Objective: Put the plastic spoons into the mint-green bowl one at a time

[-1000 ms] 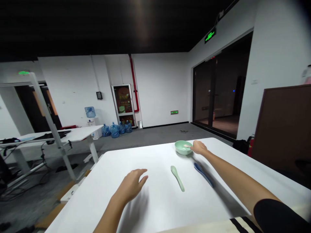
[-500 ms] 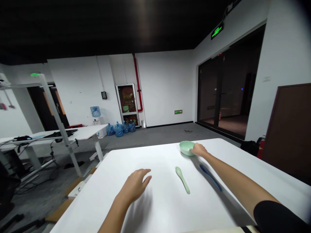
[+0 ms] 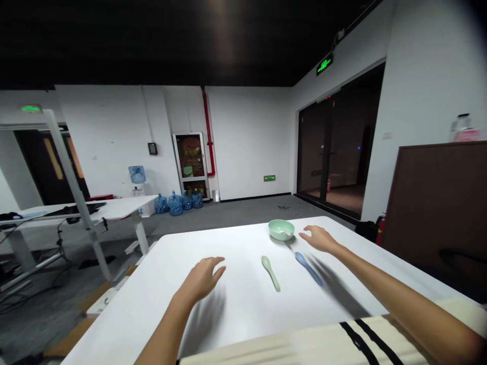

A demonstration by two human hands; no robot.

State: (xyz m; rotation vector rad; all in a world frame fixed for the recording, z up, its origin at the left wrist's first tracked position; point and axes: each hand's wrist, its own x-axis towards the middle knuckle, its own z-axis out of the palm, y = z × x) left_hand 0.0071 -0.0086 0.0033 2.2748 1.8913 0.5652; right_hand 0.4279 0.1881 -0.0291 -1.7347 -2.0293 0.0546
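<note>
Round pale-green bowl (image 3: 281, 229), smooth-walled, sitting toward the far edge of the plain white worktop (image 3: 236, 324). Right hand (image 3: 319, 238) hovering just beside it, fingers spread, gripping nothing. Slim green spoon (image 3: 271, 272) and blue spoon (image 3: 309, 268) lying nearer, side by side, apart. Left hand (image 3: 201, 279) reaching palm-down, fingers loosely open. Grey floor (image 3: 243, 210) stretching beyond.

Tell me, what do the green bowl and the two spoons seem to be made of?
green bowl: probably plastic or melamine, matte; even pastel colour, no sharp glints. green spoon and blue spoon: likely the same matte plastic; flat solid colour. Ceramic cannot be excluded.
</note>
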